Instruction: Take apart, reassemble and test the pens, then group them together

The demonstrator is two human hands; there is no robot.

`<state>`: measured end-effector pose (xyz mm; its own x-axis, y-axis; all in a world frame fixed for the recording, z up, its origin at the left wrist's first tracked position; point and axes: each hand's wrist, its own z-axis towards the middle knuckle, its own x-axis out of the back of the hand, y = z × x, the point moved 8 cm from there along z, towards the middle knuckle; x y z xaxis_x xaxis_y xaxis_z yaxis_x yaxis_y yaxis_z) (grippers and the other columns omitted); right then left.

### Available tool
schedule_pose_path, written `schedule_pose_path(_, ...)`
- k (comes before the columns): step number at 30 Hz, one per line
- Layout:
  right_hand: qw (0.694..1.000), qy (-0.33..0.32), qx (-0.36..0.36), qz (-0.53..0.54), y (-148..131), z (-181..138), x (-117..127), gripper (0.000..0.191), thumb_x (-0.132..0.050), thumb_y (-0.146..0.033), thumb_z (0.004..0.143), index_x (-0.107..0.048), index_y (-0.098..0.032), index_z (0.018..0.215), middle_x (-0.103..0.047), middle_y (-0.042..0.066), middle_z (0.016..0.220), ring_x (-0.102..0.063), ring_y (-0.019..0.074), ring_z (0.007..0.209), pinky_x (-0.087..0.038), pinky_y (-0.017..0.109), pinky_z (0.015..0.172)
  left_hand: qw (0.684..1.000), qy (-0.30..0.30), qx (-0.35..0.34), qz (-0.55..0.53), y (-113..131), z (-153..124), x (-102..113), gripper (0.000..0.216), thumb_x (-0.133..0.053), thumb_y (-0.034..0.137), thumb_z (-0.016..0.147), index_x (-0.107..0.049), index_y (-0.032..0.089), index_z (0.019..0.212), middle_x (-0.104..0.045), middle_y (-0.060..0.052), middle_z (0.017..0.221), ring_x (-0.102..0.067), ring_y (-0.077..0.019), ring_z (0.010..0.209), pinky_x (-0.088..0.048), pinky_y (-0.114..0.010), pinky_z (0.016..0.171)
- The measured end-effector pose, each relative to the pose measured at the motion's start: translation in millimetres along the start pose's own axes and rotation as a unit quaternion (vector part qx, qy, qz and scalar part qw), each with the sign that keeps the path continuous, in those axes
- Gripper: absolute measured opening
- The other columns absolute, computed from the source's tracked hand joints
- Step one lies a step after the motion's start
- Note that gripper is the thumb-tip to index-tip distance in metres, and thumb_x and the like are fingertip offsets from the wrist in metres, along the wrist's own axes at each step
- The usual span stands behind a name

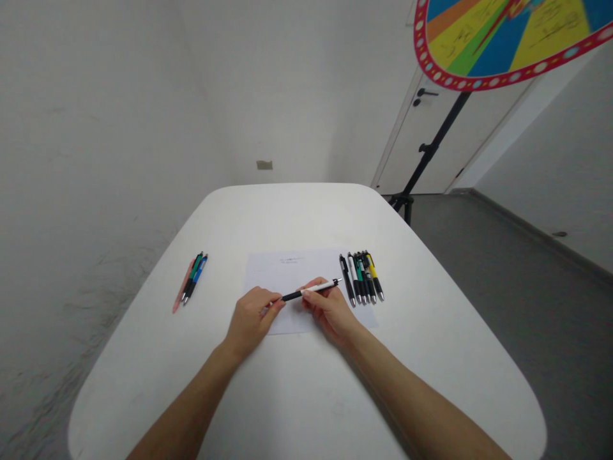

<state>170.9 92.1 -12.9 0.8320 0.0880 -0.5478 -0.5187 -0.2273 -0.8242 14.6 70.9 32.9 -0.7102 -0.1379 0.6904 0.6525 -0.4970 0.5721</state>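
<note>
A white and black pen (311,290) is held between both hands above a white sheet of paper (268,271) that bears a few small lines of writing near its top. My left hand (253,314) pinches the pen's black grip end, and its tip is hidden in the fingers. My right hand (330,306) is closed round the white barrel, with the clicker end pointing up and right. Just right of that hand lies a row of several pens (360,278), with black, white, green and yellow barrels, partly on the paper's right edge.
On the table's left side lie a blue pen (196,279), a green pen (192,276) and a flat pinkish strip (182,289). The white table (287,217) has rounded corners. Beyond its right edge stands a colourful prize wheel (498,45) on a black stand (433,147), before a door (407,137).
</note>
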Motion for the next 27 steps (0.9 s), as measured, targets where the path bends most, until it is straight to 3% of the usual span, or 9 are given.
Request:
schedule_pose_path(6,0.998,0.025,0.007,0.054,1,2,4,0.029,-0.088,-0.027,0.058,-0.062,-0.021,0.07,-0.065,-0.002,0.07,-0.056,0.0124,0.062,-0.044,0.028,0.062,0.999,-0.004,0.042,0.023,-13,-2,-3,0.013,-0.071,0.031,0.08,-0.068,0.021,0.089,-0.07,-0.002,0.084,-0.062,-0.0176,0.075,-0.052,-0.032,0.073)
schedule_pose_path(11,0.994,0.047,0.007,0.097,-1,2,9,0.03,-0.087,-0.025,0.057,-0.061,-0.023,0.071,-0.069,-0.001,0.076,-0.063,0.0164,0.076,-0.05,0.031,0.071,0.996,-0.012,0.046,0.074,-17,1,2,0.011,-0.07,0.025,0.08,-0.065,0.021,0.089,-0.07,-0.004,0.089,-0.062,-0.0212,0.087,-0.051,-0.037,0.082)
schedule_pose_path(15,0.991,0.027,-0.01,0.129,-1,4,8,0.026,-0.085,-0.027,0.061,-0.062,-0.024,0.073,-0.07,-0.001,0.079,-0.066,0.019,0.086,-0.05,0.035,0.082,0.995,0.002,0.035,0.093,-17,2,4,0.007,-0.068,0.023,0.081,-0.064,0.021,0.086,-0.069,-0.004,0.088,-0.06,-0.0228,0.089,-0.049,-0.038,0.083)
schedule_pose_path(17,0.988,0.02,-0.011,0.153,-2,6,10,0.025,-0.084,-0.025,0.06,-0.062,-0.024,0.073,-0.068,-0.001,0.073,-0.065,0.0194,0.083,-0.049,0.037,0.083,0.995,0.008,0.032,0.095,-18,2,4,0.007,-0.068,0.022,0.081,-0.063,0.021,0.085,-0.069,-0.004,0.088,-0.06,-0.0233,0.089,-0.049,-0.039,0.083)
schedule_pose_path(20,0.981,0.028,0.0,0.193,-7,8,14,0.025,-0.082,-0.022,0.057,-0.062,-0.026,0.073,-0.053,-0.006,0.056,-0.053,0.0148,0.06,-0.048,0.036,0.073,0.995,0.01,0.032,0.098,-20,1,4,0.006,-0.067,0.022,0.081,-0.063,0.021,0.085,-0.069,-0.004,0.088,-0.06,-0.0235,0.089,-0.048,-0.04,0.084)
schedule_pose_path(23,0.978,0.009,-0.007,0.209,-14,8,12,0.027,-0.081,-0.041,0.063,-0.059,-0.026,0.069,-0.034,-0.009,0.051,-0.035,0.0117,0.049,-0.042,0.034,0.062,0.994,0.004,0.035,0.104,-21,1,2,0.006,-0.068,0.021,0.08,-0.064,0.021,0.084,-0.07,-0.004,0.089,-0.06,-0.0238,0.089,-0.048,-0.04,0.084)
schedule_pose_path(27,0.971,-0.012,-0.012,0.237,-22,6,9,0.064,-0.057,-0.083,0.065,-0.039,-0.023,0.049,-0.03,-0.005,0.052,-0.031,0.0132,0.051,-0.038,0.035,0.059,0.993,-0.006,0.039,0.108,-22,1,1,0.008,-0.069,0.021,0.079,-0.064,0.021,0.084,-0.07,-0.004,0.089,-0.06,-0.0245,0.09,-0.048,-0.041,0.084)
